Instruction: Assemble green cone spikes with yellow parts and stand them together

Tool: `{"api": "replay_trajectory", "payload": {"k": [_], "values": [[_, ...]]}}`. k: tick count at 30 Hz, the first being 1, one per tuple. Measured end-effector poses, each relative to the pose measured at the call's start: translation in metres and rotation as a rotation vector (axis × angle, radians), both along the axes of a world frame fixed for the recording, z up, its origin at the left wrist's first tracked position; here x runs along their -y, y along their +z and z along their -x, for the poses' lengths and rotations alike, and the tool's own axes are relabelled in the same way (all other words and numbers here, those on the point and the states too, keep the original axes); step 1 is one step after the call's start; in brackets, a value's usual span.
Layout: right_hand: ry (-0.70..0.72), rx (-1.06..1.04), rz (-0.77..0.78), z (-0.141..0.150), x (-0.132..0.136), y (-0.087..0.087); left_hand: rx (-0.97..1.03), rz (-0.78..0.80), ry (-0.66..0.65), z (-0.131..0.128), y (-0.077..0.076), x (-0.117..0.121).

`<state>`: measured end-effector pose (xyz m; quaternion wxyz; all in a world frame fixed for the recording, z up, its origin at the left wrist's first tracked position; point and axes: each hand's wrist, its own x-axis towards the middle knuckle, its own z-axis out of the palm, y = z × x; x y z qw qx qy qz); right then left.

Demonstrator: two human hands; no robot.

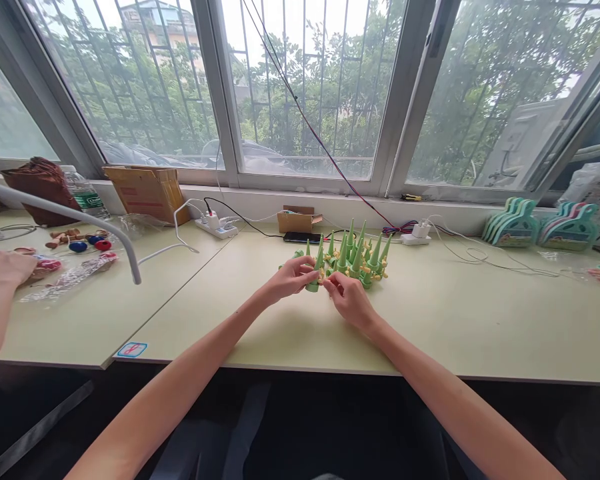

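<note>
My left hand (294, 279) is closed around a green plant watering spike (319, 257), held upright with its point up at the front left of a cluster. The fingers of my right hand (347, 295) are pinched together at the small yellow valve on that same spike's side; the fingertips partly hide it. Just behind and to the right of my hands, several more green watering spikes (359, 253) stand points up on the table, with yellow valves sticking out of their sides. Another green piece lies behind my left hand, mostly hidden.
Behind the spikes lie a black phone (303, 237) and a small open cardboard box (299, 219). Power strips (216, 228) and cables run along the window. Green hangers (513, 223) stand at the right. Another person's hand (5, 267) and a lamp arm (125, 250) are at left.
</note>
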<state>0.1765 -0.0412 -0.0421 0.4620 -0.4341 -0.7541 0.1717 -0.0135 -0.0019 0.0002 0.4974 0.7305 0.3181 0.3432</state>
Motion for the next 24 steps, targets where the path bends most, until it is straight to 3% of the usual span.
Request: {"api": "replay_trajectory", "payload": {"k": [12, 24], "values": [[0.045, -0.099, -0.005, 0.0006, 0.0003, 0.0012, 0.009, 0.035, 0.017, -0.0012, 0.0012, 0.0017], [0.01, -0.009, -0.004, -0.001, -0.0025, -0.0028, -0.004, 0.017, -0.005, -0.0005, 0.0014, 0.0014]]}}
